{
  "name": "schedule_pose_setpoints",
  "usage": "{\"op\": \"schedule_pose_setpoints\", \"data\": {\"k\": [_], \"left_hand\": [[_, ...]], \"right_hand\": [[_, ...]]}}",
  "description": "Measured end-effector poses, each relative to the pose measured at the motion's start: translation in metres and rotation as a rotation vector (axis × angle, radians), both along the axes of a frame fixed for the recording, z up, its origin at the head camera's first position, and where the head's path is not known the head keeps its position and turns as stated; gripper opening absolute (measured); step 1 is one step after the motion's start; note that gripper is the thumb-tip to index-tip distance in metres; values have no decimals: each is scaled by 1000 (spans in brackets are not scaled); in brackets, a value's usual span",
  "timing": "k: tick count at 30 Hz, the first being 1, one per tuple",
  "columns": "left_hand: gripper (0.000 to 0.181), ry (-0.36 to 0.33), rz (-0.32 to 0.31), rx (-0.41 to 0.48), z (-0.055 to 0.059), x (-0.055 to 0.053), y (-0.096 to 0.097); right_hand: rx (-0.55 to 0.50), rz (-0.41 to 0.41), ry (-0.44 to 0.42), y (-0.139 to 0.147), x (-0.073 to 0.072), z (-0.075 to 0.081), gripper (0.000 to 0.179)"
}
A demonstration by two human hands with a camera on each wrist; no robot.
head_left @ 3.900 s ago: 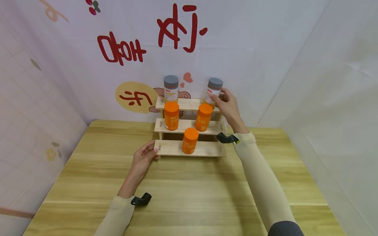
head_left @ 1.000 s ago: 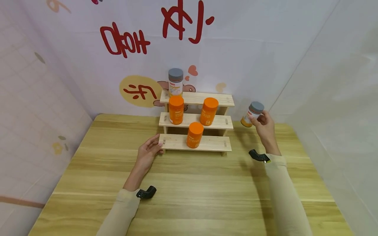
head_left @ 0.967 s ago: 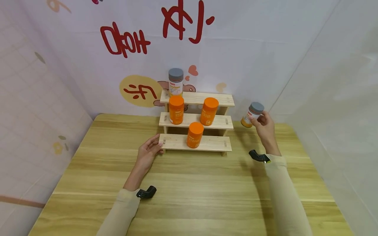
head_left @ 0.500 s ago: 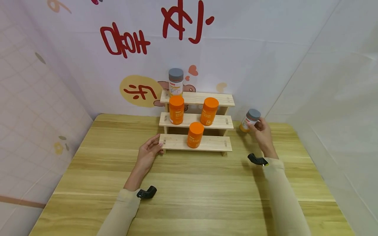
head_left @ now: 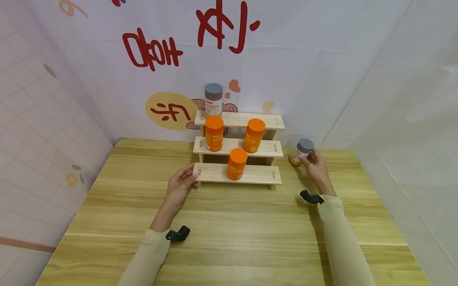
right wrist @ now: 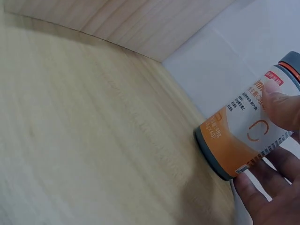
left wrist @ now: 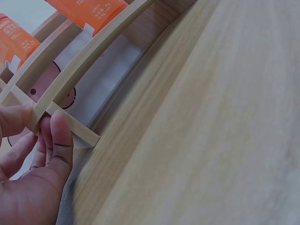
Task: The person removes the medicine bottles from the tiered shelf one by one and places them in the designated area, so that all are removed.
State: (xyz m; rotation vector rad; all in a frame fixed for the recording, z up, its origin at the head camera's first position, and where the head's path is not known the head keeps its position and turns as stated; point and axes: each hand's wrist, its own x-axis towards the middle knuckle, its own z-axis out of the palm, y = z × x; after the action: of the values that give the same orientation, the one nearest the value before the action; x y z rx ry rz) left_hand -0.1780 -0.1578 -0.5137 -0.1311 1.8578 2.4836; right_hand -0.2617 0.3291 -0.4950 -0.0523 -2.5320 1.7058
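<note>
My right hand (head_left: 316, 169) grips a supplement bottle (head_left: 299, 153) with a grey lid and a white-and-orange label, right of the wooden rack. In the right wrist view, the thumb lies across the label of the bottle (right wrist: 243, 126), with fingers behind, and its base is close over the tabletop. My left hand (head_left: 177, 190) pinches the left end of the lowest step of the three-step rack (head_left: 207, 172). The left wrist view shows thumb and fingers around the corner of that step (left wrist: 70, 82).
A matching grey-lidded bottle (head_left: 214, 104) stands on the top step at left. Two orange jars, left (head_left: 214, 135) and right (head_left: 253, 137), stand on the middle step, and another orange jar (head_left: 237, 165) on the lowest. A printed cloth wall (head_left: 304, 79) rises behind the table (head_left: 243, 230).
My right hand has taken the grey-lidded bottle from the top step's right side out to the right and down to the tabletop. The left hand keeps its hold on the rack.
</note>
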Motion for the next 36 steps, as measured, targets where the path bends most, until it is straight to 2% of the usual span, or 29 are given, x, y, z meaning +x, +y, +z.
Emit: {"op": "schedule_pose_setpoints", "data": {"k": [4, 9, 13, 18, 23, 25, 29, 36], "left_hand": [[53, -3, 0, -1, 0, 0, -1], [53, -7, -3, 0, 0, -1, -1], [54, -10, -4, 6, -1, -3, 0], [54, -5, -2, 9, 1, -5, 1], [53, -6, 2, 13, 3, -5, -1], [53, -8, 2, 10, 2, -5, -2], [54, -15, -2, 5, -1, -5, -3], [54, -18, -9, 24, -4, -3, -2]], "right_hand": [[13, 31, 23, 6, -4, -10, 62], [34, 75, 25, 9, -3, -10, 64], [65, 86, 11, 10, -2, -5, 66], [57, 61, -7, 10, -1, 4, 70], [38, 52, -7, 0, 8, 24, 71], [24, 45, -9, -1, 9, 27, 74], [10, 18, -2, 4, 6, 20, 82], [36, 11, 12, 3, 17, 32, 85]]}}
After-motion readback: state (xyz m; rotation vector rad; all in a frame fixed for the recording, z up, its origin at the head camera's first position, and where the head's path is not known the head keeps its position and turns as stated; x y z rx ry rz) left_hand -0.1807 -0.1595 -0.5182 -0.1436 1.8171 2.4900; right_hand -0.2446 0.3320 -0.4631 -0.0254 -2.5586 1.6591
